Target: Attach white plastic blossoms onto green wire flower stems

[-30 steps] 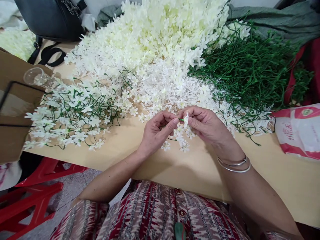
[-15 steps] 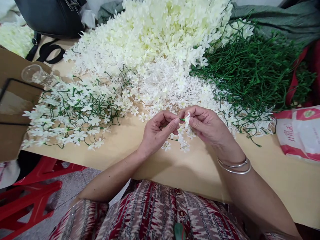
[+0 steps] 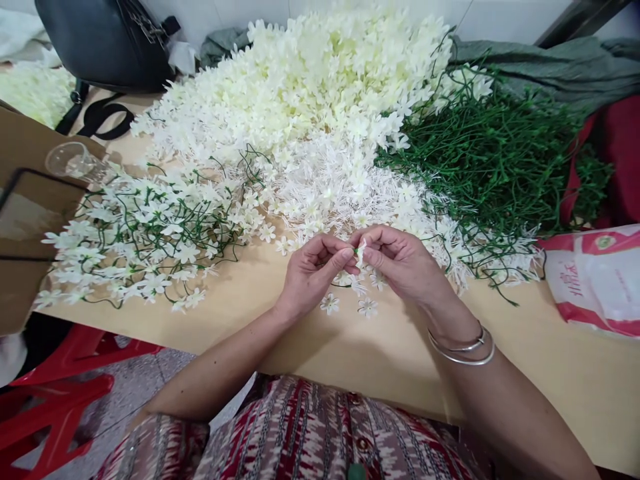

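My left hand (image 3: 320, 270) pinches a green artificial stem (image 3: 355, 252), mostly hidden by the fingers. Right against it, my right hand (image 3: 395, 260) grips a white artificial flower (image 3: 361, 253) between thumb and forefinger. The stem's tip meets the back of the blossom; how deep it sits I cannot tell. Just below the hands, loose white blossoms (image 3: 367, 307) lie on the tan table (image 3: 320, 353). Behind them spreads a big heap of white and cream blossoms (image 3: 320, 87). Green stems (image 3: 500, 160) are piled at the right.
Flowers on green stems (image 3: 165, 233) lie at the left, near a clear plastic cup (image 3: 75, 162) on its side and a cardboard box (image 3: 35, 193). A black bag (image 3: 105, 47) stands behind. A red-and-white packet (image 3: 595, 277) lies at right; red stools (image 3: 55, 413) stand below left.
The blossom and the stem's tip have come closer together, with less green showing between my fingers. Both hands have shifted slightly left in view, and the camera has tilted a little upward.
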The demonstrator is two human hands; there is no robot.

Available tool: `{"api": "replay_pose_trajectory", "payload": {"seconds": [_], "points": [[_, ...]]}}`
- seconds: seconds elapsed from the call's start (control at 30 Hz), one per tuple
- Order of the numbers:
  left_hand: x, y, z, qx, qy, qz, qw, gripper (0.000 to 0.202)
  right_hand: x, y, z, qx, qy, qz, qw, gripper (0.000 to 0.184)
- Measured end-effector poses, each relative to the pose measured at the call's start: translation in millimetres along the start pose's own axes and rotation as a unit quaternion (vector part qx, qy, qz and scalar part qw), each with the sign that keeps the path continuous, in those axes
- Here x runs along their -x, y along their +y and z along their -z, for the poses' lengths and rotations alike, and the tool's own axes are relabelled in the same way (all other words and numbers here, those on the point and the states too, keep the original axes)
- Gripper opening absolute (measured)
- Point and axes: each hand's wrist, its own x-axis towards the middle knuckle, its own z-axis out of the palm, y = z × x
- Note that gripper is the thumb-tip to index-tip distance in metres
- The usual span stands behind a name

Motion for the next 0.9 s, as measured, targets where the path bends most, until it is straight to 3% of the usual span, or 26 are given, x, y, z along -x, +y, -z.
{"api": "replay_pose_trajectory", "payload": {"seconds": [0.3,0.63,0.9], "points": [[0.0,-2.2,0.5,0.017,0.002,0.018,1.000,0.035,-1.5,2.8,-2.6,-0.025,-0.009,0.006,1.000,0.020],[1.4,-3.6,2.1,0.005,0.006,0.019,1.000,0.035,-3.0,1.6,-7.2,-0.009,-0.010,0.006,1.000,0.030],[-0.5,2.5,-1.9,0.013,-0.006,0.013,1.000,0.034,-4.5,-0.6,-6.0,-0.112,0.013,-0.039,0.993,0.031]]}}
